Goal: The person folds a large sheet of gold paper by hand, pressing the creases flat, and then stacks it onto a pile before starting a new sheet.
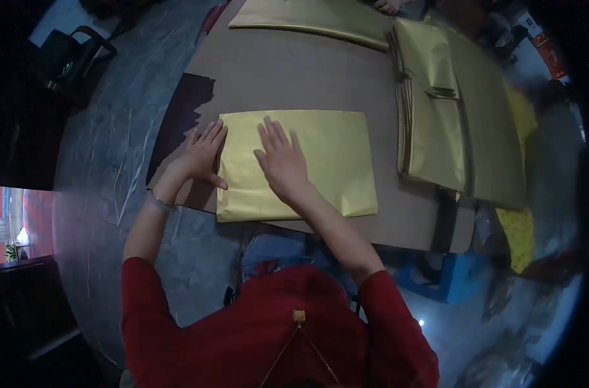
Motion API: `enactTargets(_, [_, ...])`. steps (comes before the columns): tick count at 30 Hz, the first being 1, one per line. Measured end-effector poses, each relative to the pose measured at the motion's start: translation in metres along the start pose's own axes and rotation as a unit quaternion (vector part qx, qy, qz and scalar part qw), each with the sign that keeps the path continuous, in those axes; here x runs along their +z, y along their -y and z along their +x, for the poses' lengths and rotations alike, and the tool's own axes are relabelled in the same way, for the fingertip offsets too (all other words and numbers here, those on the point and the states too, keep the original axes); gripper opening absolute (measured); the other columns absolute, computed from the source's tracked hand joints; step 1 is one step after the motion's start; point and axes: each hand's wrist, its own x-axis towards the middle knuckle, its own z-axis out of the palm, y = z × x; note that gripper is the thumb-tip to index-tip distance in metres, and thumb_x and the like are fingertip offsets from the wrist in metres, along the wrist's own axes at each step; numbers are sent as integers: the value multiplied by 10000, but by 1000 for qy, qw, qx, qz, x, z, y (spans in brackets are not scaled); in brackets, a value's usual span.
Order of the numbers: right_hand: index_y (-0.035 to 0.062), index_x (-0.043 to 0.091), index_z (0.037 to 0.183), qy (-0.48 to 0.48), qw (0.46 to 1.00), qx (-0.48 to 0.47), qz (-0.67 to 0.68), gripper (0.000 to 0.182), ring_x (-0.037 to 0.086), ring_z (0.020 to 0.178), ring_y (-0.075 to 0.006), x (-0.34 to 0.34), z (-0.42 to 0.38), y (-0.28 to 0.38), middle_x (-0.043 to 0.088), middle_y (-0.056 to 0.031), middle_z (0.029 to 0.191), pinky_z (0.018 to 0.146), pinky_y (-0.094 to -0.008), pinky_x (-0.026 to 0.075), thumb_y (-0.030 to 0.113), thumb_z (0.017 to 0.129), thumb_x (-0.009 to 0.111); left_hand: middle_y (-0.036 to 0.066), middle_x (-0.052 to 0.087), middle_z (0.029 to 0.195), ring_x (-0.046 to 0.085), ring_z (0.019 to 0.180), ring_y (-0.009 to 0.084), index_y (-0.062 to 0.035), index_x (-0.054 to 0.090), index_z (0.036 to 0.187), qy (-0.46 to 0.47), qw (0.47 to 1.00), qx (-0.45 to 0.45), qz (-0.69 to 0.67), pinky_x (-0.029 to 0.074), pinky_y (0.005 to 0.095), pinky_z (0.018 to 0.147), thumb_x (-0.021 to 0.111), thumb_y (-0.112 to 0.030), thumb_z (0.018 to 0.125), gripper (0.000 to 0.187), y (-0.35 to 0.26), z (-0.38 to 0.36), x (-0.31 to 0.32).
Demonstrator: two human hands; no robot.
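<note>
A folded gold paper sheet (336,155) lies flat on the brown cardboard-topped table (288,71), close to the table's near edge. My left hand (200,156) rests along the paper's left edge, fingers spread and the thumb on its margin. Palm down, my right hand (284,161) lies on the paper left of its middle with its fingers stretched out. Neither hand grips anything. Whatever lies under the right palm is hidden. Faint creases run along the paper's lower left part.
Stacks of folded gold paper (433,129) stand on the table's right side. Another gold paper pile (314,22) lies at the far edge, near another person's hand (390,5). A blue stool (446,278) is under the table at right; a dark chair (74,61) stands far left.
</note>
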Motion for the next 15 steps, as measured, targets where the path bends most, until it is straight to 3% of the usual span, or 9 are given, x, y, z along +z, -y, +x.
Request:
enactTargets(3, [64, 327, 1389, -2, 998, -57, 17, 504, 255, 1372, -232, 34, 37, 17, 265, -90, 1487, 1115, -446, 192, 340, 968, 354, 174, 130, 1514, 99, 1410, 317, -7, 102, 1446, 13, 1000, 1, 8, 99, 528, 1119, 825, -586, 386, 1408, -1, 0, -3])
enactTargets(6, [78, 308, 1408, 28, 999, -12, -9, 528, 245, 1376, -229, 45, 40, -2, 252, -81, 1495, 1123, -452, 179, 369, 968, 339, 168, 114, 1520, 85, 1412, 312, -13, 99, 1448, -23, 1000, 12, -3, 92, 528, 1119, 817, -605, 380, 1416, 10, 4, 13])
enactTargets(11, [35, 292, 1413, -20, 985, 162, -53, 540, 198, 1392, -221, 21, 4, -76, 245, -100, 1497, 1136, -425, 147, 356, 978, 285, 172, 98, 1522, 65, 1416, 307, -14, 82, 1453, -7, 1000, 9, -2, 83, 528, 1120, 803, -627, 383, 1428, 6, 3, 10])
enactTargets(15, [43, 217, 1444, 21, 960, 264, -94, 571, 139, 1409, -222, -17, -31, -133, 181, -96, 1520, 1141, -422, 121, 372, 979, 251, 182, 73, 1524, 44, 1417, 316, -3, 72, 1451, 11, 1000, 6, 10, 81, 521, 1125, 804, -621, 402, 1421, 3, 3, 3])
